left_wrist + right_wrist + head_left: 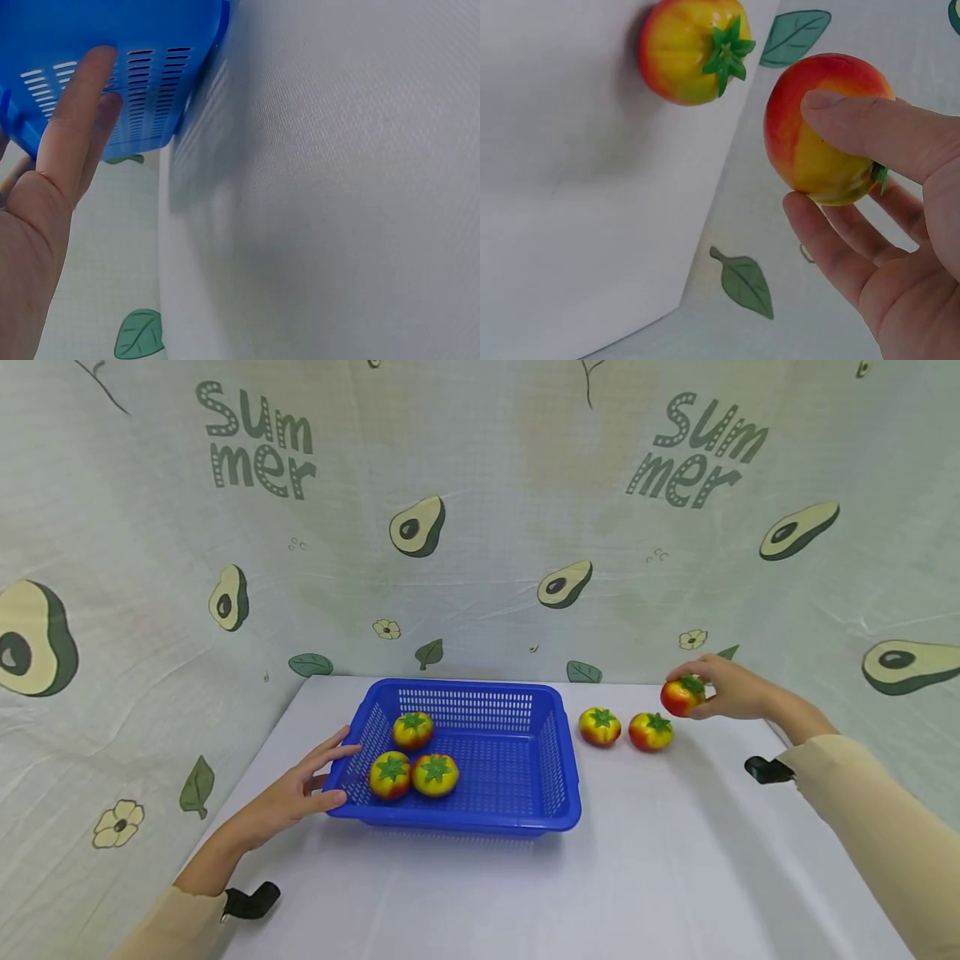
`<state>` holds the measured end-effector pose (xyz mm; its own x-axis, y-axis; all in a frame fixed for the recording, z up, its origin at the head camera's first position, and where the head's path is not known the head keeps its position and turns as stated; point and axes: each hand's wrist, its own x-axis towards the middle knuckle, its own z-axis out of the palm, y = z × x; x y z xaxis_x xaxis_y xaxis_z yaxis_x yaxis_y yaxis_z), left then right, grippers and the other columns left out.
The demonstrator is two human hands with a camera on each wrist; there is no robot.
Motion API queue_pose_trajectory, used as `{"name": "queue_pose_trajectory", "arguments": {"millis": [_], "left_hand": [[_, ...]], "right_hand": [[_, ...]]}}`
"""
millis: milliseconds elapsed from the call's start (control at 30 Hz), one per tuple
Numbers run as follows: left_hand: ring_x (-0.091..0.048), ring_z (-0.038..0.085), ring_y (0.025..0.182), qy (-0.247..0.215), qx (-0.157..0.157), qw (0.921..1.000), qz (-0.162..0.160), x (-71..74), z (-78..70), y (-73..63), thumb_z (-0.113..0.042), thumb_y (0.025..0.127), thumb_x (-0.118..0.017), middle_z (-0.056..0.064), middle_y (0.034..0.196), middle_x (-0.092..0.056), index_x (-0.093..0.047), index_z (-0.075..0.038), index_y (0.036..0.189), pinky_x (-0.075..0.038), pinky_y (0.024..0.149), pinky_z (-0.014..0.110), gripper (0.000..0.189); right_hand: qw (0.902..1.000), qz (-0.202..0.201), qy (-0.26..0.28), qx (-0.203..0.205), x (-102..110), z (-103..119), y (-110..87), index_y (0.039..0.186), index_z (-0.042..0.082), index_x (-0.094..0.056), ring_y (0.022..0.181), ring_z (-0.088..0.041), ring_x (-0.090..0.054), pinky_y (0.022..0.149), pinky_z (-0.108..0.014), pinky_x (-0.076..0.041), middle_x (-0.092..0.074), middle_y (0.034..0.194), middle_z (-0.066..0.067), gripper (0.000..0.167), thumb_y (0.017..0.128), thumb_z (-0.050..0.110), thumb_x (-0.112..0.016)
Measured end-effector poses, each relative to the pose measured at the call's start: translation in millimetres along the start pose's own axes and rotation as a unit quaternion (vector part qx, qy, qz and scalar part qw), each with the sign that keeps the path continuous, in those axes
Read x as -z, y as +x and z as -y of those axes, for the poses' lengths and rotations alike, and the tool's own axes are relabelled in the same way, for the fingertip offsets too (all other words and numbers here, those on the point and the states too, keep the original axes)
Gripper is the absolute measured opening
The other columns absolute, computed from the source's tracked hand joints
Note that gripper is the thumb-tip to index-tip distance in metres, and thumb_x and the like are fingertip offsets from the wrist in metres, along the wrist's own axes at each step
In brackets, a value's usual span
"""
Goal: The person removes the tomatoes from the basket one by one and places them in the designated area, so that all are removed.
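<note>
My right hand (731, 689) holds a red-and-yellow toy tomato (681, 697) with a green leafy top, raised over the back right of the table. In the right wrist view, the thumb presses one side of this tomato (829, 161) and the fingers curl around below. My left hand (296, 789) touches the left end of a blue plastic basket (480, 818), its fingers fairly straight at the rim. Three similar tomatoes (435, 775) sit in the basket's left half. Two more, a yellow one (599, 727) and a redder one (650, 732), rest on the table between basket and right hand.
A white table (637, 868) carries the basket. Behind and beside it hangs a pale cloth (487, 527) printed with avocados, leaves and lettering. A black strap piece (253, 901) shows at the left cuff, another (768, 769) at the right cuff.
</note>
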<state>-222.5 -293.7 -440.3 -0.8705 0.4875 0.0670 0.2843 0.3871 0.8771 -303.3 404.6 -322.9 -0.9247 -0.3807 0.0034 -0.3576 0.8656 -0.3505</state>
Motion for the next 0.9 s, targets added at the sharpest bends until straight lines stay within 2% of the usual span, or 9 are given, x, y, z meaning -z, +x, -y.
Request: {"name": "queue_pose_trajectory", "arguments": {"millis": [333, 533, 667, 900], "left_hand": [[-0.034, 0.065, 0.146, -0.007, 0.002, 1.0000, 0.000, -0.1, -1.9, -1.7, -0.017, 0.106, -0.065, 0.006, 0.180, 0.003, -0.038, -0.014, 0.165, -0.053, 0.106, 0.061, 0.065], [-0.030, 0.067, 0.147, -0.008, 0.001, 1.0000, -0.002, 0.1, -1.3, -2.8, -0.017, 0.105, -0.065, 0.007, 0.180, 0.003, -0.039, -0.015, 0.165, -0.049, 0.108, 0.067, 0.065], [-0.029, 0.067, 0.148, -0.009, 0.001, 1.0000, -0.002, 0.3, -0.5, -3.1, -0.018, 0.105, -0.065, 0.007, 0.180, 0.003, -0.039, -0.016, 0.165, -0.049, 0.108, 0.067, 0.065], [-0.029, 0.066, 0.148, 0.000, -0.004, 1.0000, -0.003, 0.5, -0.6, -2.7, -0.018, 0.105, -0.066, 0.007, 0.180, 0.002, -0.040, -0.017, 0.164, -0.051, 0.108, 0.063, 0.064]], "right_hand": [[0.9999, -0.002, -0.012, -0.009, -6.8, -26.3, -10.0, 0.138, 0.005, -0.065, 0.118, -0.049, -0.054, 0.090, -0.064, -0.059, -0.055, 0.138, -0.031, 0.058, 0.084, 0.003, -0.087], [0.9998, 0.000, -0.006, -0.021, -17.2, -41.6, -11.0, 0.139, 0.005, -0.064, 0.124, -0.052, -0.050, 0.094, -0.067, -0.057, -0.051, 0.144, -0.033, 0.058, 0.085, 0.003, -0.086], [0.9993, 0.002, -0.007, -0.036, -21.4, -47.5, -13.7, 0.139, 0.003, -0.064, 0.122, -0.054, -0.048, 0.091, -0.067, -0.057, -0.047, 0.144, -0.036, 0.059, 0.085, 0.003, -0.086], [0.9994, -0.004, -0.006, -0.033, -32.9, -60.2, -15.0, 0.136, 0.001, -0.066, 0.121, -0.053, -0.053, 0.093, -0.068, -0.057, -0.056, 0.139, -0.033, 0.058, 0.082, 0.001, -0.088]]}}
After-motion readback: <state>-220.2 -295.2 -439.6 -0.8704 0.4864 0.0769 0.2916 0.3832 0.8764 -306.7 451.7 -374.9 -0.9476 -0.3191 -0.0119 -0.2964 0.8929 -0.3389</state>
